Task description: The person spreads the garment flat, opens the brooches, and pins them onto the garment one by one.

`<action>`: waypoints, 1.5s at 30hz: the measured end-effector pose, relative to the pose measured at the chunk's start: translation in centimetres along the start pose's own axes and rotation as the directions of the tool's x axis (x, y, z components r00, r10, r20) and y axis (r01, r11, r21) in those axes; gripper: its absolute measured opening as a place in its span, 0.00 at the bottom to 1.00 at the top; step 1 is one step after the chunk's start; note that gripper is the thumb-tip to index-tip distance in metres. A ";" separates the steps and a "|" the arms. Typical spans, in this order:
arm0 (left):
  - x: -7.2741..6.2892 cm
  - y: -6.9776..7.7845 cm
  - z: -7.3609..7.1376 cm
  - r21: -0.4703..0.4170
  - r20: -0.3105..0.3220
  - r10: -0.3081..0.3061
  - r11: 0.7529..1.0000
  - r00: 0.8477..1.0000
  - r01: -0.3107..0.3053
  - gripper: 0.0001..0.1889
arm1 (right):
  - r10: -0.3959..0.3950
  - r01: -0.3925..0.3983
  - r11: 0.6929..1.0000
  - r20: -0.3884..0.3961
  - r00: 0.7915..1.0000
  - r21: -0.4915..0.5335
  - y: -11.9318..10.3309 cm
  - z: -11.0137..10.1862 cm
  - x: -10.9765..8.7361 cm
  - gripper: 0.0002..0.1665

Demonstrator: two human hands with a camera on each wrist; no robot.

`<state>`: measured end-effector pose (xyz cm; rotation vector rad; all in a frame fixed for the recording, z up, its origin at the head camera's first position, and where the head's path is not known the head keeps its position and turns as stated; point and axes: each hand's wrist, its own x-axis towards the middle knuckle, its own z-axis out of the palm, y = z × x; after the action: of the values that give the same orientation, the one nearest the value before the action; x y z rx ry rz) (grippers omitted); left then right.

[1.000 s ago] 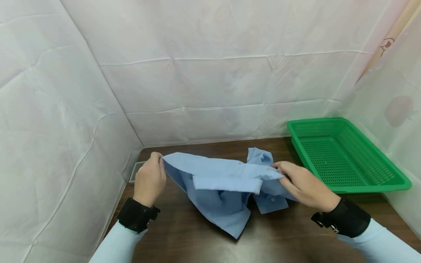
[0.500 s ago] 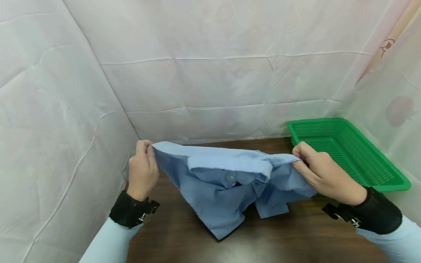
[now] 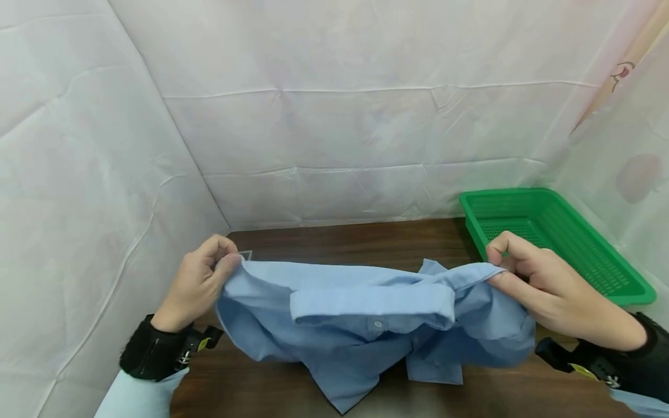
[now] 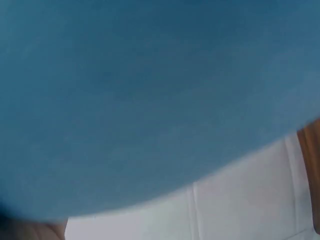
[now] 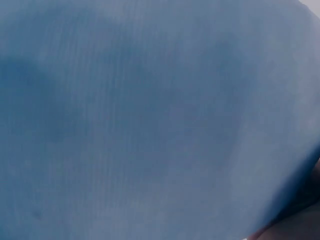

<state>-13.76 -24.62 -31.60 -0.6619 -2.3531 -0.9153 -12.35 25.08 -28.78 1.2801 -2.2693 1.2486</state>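
A light blue buttoned shirt (image 3: 334,342) hangs stretched between both hands above the table, its collar (image 3: 371,302) facing me with a white button below it. At the shirt's left shoulder edge, the left hand (image 3: 195,284) pinches the cloth between thumb and fingers. The right hand (image 3: 554,290) pinches the opposite shoulder edge, near the green basket. Blue cloth (image 4: 150,100) fills most of the left wrist view, blurred. In the right wrist view the shirt cloth (image 5: 150,125) covers nearly everything, and only a bit of the hand shows at the lower right corner.
A green plastic basket (image 3: 473,223) with perforated walls stands at the back right of the dark wooden table (image 3: 334,239). Pale sheeting (image 3: 334,128) encloses the back and both sides. A small light-edged object (image 3: 247,254) lies partly hidden behind the left hand.
Both hands have moved apart, spreading the shirt wider. The left hand went left, the right hand went right, and the shirt has come nearer with its collar fully in view.
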 end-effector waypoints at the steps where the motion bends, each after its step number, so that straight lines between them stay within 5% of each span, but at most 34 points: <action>1: -0.1 -0.1 -0.3 -0.007 0.036 0.003 1.000 0.999 -0.003 0.09 | 0.019 -0.019 1.000 0.015 1.000 0.020 -0.2 -0.3 0.0 0.19; 6: 0.0 -0.3 -0.9 -0.073 0.139 -0.001 0.997 0.990 0.011 0.11 | 0.103 -0.120 0.974 0.097 0.990 0.195 -0.1 -1.5 0.3 0.19; 12: 0.4 -0.5 -0.7 -0.114 0.207 -0.029 0.992 0.978 0.054 0.15 | 0.003 -0.129 0.822 0.223 0.975 0.555 2.0 -2.5 0.7 0.20; 15: 0.7 -0.7 -0.5 -0.119 0.249 -0.049 0.990 0.967 0.081 0.17 | 0.039 -0.137 0.890 0.228 0.973 0.434 2.7 -2.6 0.9 0.20; 18: 1.1 -1.0 -0.2 -0.109 0.269 -0.079 0.988 0.960 0.112 0.18 | 0.148 -0.178 0.968 0.170 0.974 0.178 3.1 -2.5 1.1 0.17; 20: 1.3 -1.3 -0.1 -0.095 0.276 -0.106 0.986 0.955 0.136 0.18 | 0.194 -0.201 0.978 0.129 0.973 0.049 3.6 -2.5 1.3 0.15; 30: 2.8 -3.5 1.4 -0.048 0.325 -0.209 0.970 0.922 0.237 0.18 | 0.386 -0.375 0.917 0.063 0.921 -0.133 6.4 -2.3 3.0 0.07; 36: 3.9 -5.2 2.6 0.029 0.336 -0.280 0.957 0.899 0.288 0.22 | 0.399 -0.368 0.895 0.084 0.913 -0.251 10.0 -2.0 4.5 0.08; 45: 5.4 -8.0 4.7 0.090 0.386 -0.290 0.956 0.876 0.278 0.25 | 0.463 -0.398 0.849 0.129 0.877 -0.348 15.1 -1.0 5.9 0.17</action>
<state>-23.97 -25.08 -34.88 -0.5334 -2.8816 -0.9319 -27.94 26.21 -33.21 0.8409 -2.8830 0.8414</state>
